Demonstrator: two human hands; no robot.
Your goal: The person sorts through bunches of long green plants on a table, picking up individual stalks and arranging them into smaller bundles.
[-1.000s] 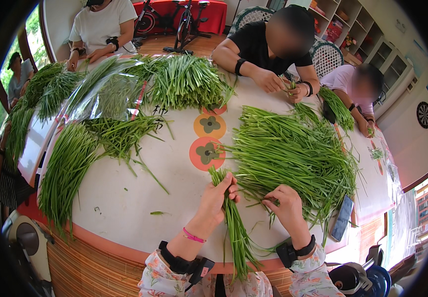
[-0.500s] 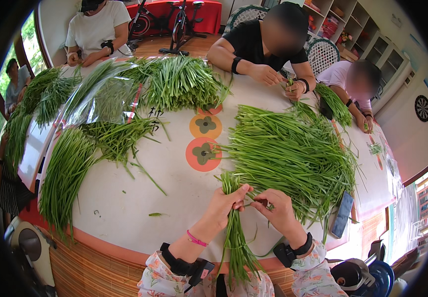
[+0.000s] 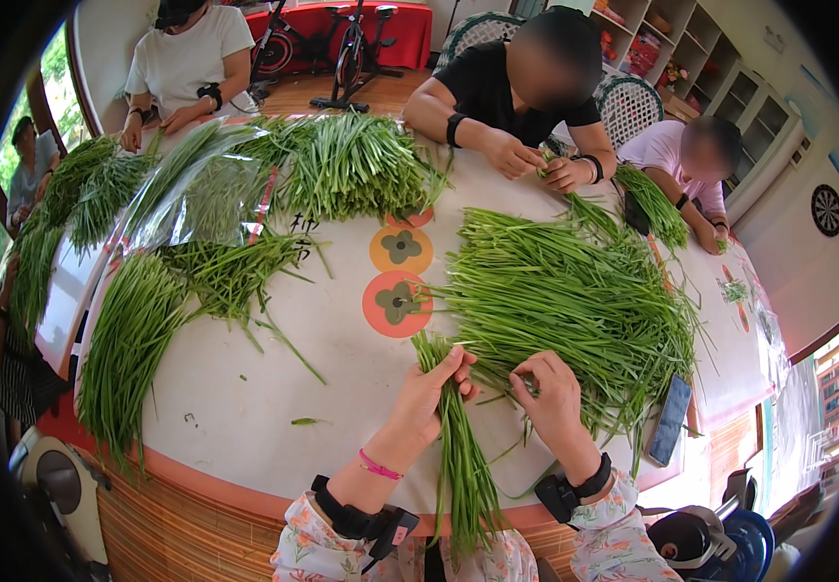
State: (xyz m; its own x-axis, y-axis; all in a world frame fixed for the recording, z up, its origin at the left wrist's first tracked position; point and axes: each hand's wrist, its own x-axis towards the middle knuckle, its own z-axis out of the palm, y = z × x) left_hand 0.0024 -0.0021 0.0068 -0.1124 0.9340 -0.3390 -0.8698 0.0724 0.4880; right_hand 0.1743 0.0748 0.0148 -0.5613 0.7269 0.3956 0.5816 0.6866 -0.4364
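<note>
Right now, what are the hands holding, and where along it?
The left hand grips a bundle of green stalks near its upper end; the right hand pinches a single stalk.

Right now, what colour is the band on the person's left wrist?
Pink: a thin band just below the left hand, clearest in the head view.

Bare tabletop [image 3: 245,407] left, stalk heap [image 3: 575,301] and phone [image 3: 671,420] right

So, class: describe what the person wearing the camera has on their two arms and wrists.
Both forearms come out of light sleeves with a pink and green floral print. Each wrist carries a black strap with a small device attached: left, right. The left wrist also has a thin pink band. The hands are bare.
</note>
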